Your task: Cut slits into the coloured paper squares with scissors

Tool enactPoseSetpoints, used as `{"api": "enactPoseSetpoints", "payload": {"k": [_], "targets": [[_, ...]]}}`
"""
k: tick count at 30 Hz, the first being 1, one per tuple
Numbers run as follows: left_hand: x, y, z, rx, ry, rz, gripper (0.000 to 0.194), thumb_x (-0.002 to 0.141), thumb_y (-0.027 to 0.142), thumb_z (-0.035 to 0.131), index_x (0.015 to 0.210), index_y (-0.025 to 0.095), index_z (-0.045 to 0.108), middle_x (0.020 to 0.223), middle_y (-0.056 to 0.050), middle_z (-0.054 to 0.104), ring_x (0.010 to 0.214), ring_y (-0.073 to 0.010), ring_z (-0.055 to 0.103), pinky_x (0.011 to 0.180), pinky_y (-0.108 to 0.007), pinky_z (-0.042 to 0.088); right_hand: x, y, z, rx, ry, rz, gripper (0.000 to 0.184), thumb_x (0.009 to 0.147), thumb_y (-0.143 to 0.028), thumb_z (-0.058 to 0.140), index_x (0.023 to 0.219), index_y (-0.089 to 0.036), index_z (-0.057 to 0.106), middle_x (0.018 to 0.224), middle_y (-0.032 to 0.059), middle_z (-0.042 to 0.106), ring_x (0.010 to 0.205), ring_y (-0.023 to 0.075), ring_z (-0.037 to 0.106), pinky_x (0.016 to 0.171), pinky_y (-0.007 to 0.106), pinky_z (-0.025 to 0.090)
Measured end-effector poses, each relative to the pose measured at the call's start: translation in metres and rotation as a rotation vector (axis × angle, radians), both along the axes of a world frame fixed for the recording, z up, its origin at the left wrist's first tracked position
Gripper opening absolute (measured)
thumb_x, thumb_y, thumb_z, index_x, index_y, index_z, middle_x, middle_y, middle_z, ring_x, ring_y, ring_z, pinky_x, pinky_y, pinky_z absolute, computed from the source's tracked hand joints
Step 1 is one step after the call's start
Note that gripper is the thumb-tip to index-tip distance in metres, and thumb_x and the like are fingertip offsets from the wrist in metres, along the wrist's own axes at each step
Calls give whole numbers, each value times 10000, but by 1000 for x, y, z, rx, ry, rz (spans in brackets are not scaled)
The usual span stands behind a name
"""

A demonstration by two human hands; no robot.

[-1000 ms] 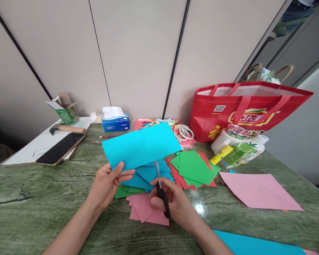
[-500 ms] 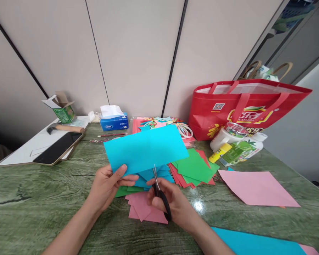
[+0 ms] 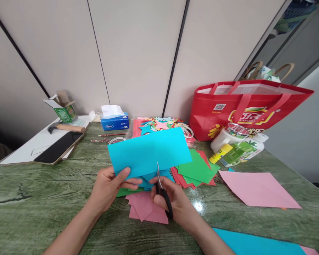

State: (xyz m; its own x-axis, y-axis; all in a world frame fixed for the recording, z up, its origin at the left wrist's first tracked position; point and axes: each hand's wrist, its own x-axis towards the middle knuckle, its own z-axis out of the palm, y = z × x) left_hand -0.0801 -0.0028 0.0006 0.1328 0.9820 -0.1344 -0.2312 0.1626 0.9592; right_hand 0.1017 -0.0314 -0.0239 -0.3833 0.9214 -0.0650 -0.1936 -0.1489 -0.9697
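My left hand (image 3: 108, 187) pinches the lower left corner of a blue sheet of paper (image 3: 149, 150), raised above the table with a faint crease down its middle. Held in my right hand (image 3: 172, 196) is a pair of black-handled scissors (image 3: 163, 198). The blades point up and their tips overlap the sheet's lower edge near the crease; I cannot tell whether they have cut into it. Below the sheet lie loose blue papers (image 3: 163, 173), partly hidden, with green papers (image 3: 124, 192) under them. Closer to me are pink paper pieces (image 3: 143, 209).
Green squares (image 3: 196, 170) rest on red ones to the right, near a pink sheet (image 3: 260, 189) and a large blue sheet (image 3: 260, 242). Behind stand a glue stick (image 3: 220, 153), a red bag (image 3: 210, 120) and a tissue box (image 3: 114, 122). A phone (image 3: 58, 147) and hammer (image 3: 69, 128) lie left.
The blue sheet has shifted right and slightly down in my left hand. The scissors' tips have come to the sheet's lower edge near the crease.
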Motion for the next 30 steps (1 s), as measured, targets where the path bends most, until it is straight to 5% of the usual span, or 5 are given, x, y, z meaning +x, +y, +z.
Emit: {"api": "enactPoseSetpoints", "payload": {"k": [30], "targets": [[-1, -2, 4, 1, 38, 8, 164, 659, 285, 640, 722, 134, 640, 626, -99, 695, 505, -216, 644, 543, -312, 526, 1, 0, -1, 10, -18, -4, 394, 637, -396, 673, 921, -187, 497, 716, -3, 483, 641, 123, 456, 596, 249, 370]]}}
